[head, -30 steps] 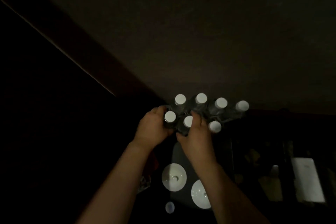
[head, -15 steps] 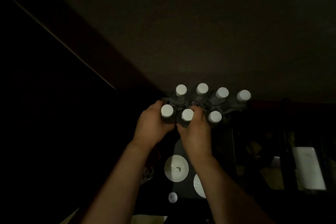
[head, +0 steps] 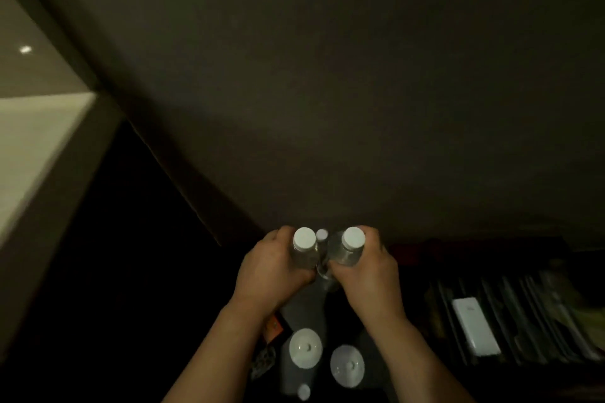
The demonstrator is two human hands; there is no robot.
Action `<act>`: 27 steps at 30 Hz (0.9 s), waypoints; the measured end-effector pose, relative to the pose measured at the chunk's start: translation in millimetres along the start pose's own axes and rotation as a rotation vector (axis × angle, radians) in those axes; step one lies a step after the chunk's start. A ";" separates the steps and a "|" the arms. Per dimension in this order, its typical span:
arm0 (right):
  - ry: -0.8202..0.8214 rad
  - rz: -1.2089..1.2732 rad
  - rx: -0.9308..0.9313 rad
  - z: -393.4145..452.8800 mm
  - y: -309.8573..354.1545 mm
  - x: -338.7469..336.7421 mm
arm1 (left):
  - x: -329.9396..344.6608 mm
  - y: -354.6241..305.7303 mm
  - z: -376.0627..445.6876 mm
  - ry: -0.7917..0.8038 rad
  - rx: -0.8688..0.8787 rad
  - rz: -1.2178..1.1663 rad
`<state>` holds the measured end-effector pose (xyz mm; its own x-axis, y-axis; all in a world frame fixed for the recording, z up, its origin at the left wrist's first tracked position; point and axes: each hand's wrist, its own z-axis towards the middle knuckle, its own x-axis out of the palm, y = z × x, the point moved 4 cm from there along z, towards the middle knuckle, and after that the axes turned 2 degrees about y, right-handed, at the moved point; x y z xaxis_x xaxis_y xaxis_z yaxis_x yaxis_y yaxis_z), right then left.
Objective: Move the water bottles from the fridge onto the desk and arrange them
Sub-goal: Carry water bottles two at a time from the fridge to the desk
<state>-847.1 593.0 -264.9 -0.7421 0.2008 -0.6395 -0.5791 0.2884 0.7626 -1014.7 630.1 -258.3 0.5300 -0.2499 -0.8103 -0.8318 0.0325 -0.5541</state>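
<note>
**Now: two bottles in hand, one cap behind**

Dim light throughout. Left hand (head: pixel 273 267) is wrapped round a clear bottle (head: pixel 303 252), fingers curled about its body below a white cap (head: pixel 304 238). Right hand (head: pixel 363 267) grips a second bottle (head: pixel 345 252) the same way, its white cap (head: pixel 353 237) level with the first. Both stand upright, side by side, nearly touching, held up in front of a dark wall (head: pixel 327 75).

Between the two, and smaller in view, a third cap (head: pixel 322 234) shows (its bottle is mostly hidden behind the hands; what it rests on cannot be told).

Bottles look like clear plastic with smooth round white screw tops; labels cannot be made out.

Below the hands, two round white lids (head: pixel 305 348) lie side by side on a grey surface, each with a small knob at centre; whatever they cover is not visible. A small pale disc (head: pixel 303 392) sits lower still. To the right, a dark slatted tray (head: pixel 523 321) holds a white rectangular box (head: pixel 474 325). An orange patch (head: pixel 272 325) shows just beside the left wrist. At far left, a pale lit floor (head: pixel 29 147).
</note>
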 end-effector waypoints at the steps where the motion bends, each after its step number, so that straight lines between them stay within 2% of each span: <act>1: -0.013 0.012 0.002 -5.0 6.8 -19.7 | -10.1 -15.1 -6.4 -0.012 0.028 -0.009; 7: -0.131 0.005 0.025 -41.1 28.9 -152.7 | -51.5 -124.4 -39.0 -0.012 0.258 0.013; 14: -0.290 0.040 0.068 -115.8 7.6 -324.8 | -51.3 -289.4 -92.9 0.123 0.541 -0.027; 18: -0.387 0.034 0.083 -171.8 -24.3 -414.0 | -22.8 -382.5 -142.2 0.216 0.698 -0.033; 22: -0.489 0.030 0.104 -227.8 -69.9 -497.8 | 22.9 -470.0 -196.2 0.343 0.774 -0.072; 27: -0.598 0.010 0.168 -301.2 -140.0 -607.2 | 93.5 -584.3 -272.5 0.426 0.897 -0.104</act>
<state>-417.1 148.7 46.1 -0.4015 0.6801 -0.6134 -0.4758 0.4174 0.7742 -524.1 324.0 41.7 0.3435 -0.6135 -0.7111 -0.2596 0.6656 -0.6997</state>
